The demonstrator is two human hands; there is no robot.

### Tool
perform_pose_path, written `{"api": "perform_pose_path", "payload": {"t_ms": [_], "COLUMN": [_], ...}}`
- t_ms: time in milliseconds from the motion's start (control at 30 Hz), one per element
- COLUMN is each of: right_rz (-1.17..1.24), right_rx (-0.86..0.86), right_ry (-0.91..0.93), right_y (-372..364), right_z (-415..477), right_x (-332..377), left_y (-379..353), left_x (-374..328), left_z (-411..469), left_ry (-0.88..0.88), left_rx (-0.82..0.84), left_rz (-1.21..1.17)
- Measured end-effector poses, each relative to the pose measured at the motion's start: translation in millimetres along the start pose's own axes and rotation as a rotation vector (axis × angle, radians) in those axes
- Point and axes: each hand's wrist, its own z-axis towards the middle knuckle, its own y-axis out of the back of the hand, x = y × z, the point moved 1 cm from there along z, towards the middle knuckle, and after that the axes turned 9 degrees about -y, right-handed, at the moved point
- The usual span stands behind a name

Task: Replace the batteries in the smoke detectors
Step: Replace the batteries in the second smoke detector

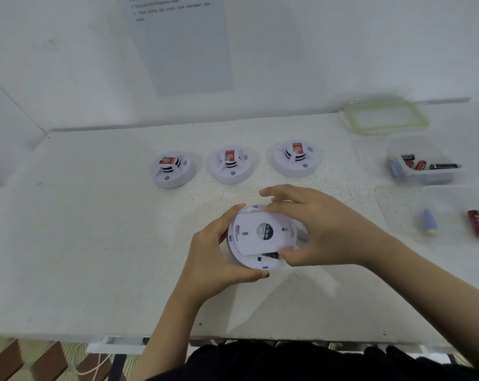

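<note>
Broadly, the white worktop (95, 243) carries everything, and on the wall behind it hangs a paper sheet (183, 50) whose print is too blurred to read. Over the worktop's near half is a round white smoke detector (257, 237), underside up, with an illegible dark-and-silver centre label. The left grip (219, 259) curls round its left rim, and the right grip (323, 229) clamps its right side between fingers and thumb. Behind stand three more detectors (230, 165) in a row, each topped by a red sticker.
</note>
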Motion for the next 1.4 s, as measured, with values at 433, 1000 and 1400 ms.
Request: {"api": "perform_pose_path", "payload": {"t_ms": [433, 1000, 1400], "right_rz": [-0.091, 0.678, 0.373], "right_rx": [0.062, -0.350, -0.453], "right_ry": [-0.022, -0.251, -0.307], "right_y": [-38.8, -1.8, 29.9], "right_z": [-5.4, -30.5, -75.3], "right_x": [-2.4, -14.5, -59.0], "left_y": [50.4, -32.4, -95.7], "left_x": [27.4, -32.2, -48.6], "left_z": [-18.1, 35.5, 73.1], "left_ry": [0.084, -0.072, -0.154], "left_rx": [-0.382, -0.245, -0.017], "left_rz": [0.083, -0.078, -0.060]}}
